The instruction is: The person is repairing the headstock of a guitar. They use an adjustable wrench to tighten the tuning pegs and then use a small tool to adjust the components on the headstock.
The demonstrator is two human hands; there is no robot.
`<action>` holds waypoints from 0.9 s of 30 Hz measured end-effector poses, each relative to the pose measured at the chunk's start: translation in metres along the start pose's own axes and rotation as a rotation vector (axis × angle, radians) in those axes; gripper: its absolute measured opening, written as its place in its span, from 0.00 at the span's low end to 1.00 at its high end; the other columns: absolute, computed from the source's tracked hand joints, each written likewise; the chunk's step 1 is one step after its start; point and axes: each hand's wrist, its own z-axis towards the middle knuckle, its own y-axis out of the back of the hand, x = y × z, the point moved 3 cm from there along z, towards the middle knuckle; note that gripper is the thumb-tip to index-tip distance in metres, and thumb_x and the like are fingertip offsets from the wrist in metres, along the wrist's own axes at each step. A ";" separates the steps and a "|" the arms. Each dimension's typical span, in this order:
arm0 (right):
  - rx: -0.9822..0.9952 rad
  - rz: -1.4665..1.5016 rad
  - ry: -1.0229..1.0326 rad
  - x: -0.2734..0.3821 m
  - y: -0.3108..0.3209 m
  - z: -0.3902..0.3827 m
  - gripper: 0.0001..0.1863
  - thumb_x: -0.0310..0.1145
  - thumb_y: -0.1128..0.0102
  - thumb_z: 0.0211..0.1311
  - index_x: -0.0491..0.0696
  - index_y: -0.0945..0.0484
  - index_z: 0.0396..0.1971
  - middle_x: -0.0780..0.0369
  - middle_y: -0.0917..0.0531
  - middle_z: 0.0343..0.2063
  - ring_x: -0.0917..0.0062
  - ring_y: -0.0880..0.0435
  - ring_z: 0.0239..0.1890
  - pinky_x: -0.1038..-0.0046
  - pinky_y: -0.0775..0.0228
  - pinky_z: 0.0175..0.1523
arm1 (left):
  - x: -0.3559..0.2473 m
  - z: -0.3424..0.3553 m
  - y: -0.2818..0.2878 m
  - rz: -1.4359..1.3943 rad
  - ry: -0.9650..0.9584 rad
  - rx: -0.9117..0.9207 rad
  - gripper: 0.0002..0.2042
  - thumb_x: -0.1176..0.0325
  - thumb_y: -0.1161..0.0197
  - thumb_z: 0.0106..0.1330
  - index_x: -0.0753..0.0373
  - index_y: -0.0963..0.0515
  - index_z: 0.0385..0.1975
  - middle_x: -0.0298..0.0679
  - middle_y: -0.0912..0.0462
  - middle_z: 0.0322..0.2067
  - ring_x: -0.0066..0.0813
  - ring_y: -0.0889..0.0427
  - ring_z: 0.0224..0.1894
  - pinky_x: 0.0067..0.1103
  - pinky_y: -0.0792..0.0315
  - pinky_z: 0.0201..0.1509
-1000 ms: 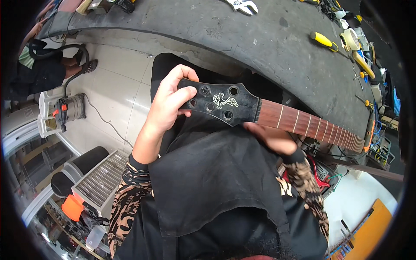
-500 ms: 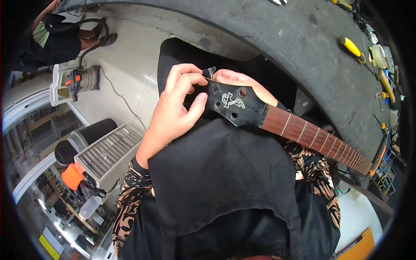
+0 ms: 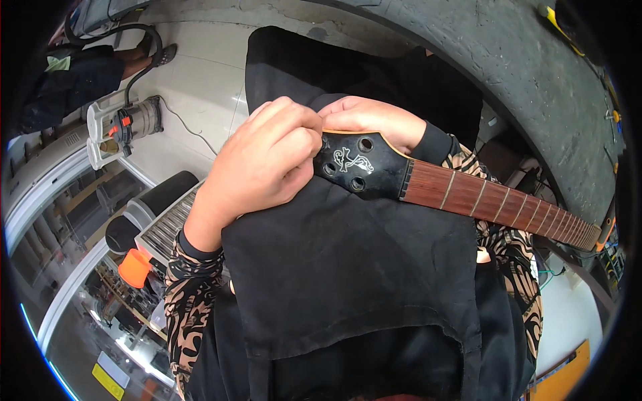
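A guitar neck (image 3: pixel 491 200) lies slantwise across my lap, its reddish-brown fretboard reaching to the right. Its black headstock (image 3: pixel 381 177) bears a pale curling inlay and several round holes. My left hand (image 3: pixel 264 157) is closed over the tip of the headstock, its fingers bent and pressed together; whatever they pinch is hidden. Behind the upper edge of the headstock, my right hand (image 3: pixel 381 120) supports it with curled fingers, partly out of sight. The fingertips of both hands meet at the tip. Beneath the neck spreads my black apron (image 3: pixel 354 260).
A grey workbench (image 3: pixel 461 47) curves along the top and right, with a yellow-handled tool (image 3: pixel 560 27) on it. At upper left, a vacuum cleaner (image 3: pixel 137 127) with a hose stands near a person's legs (image 3: pixel 137 63). An orange container (image 3: pixel 135 269) sits at left.
My left hand has closed over the headstock tip, hiding a small dark metal part that showed between my hands. My right hand has shifted slightly, and my view has tilted, moving the bench outward.
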 end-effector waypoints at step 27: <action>0.059 0.097 0.142 -0.013 0.009 -0.007 0.11 0.35 0.36 0.82 0.44 0.20 0.53 0.67 0.14 0.44 0.86 0.13 0.46 0.80 0.20 0.51 | -0.010 -0.006 -0.025 0.056 0.120 -0.064 0.18 0.84 0.29 0.49 0.63 0.29 0.37 0.45 0.20 0.39 0.48 0.18 0.40 0.35 0.21 0.44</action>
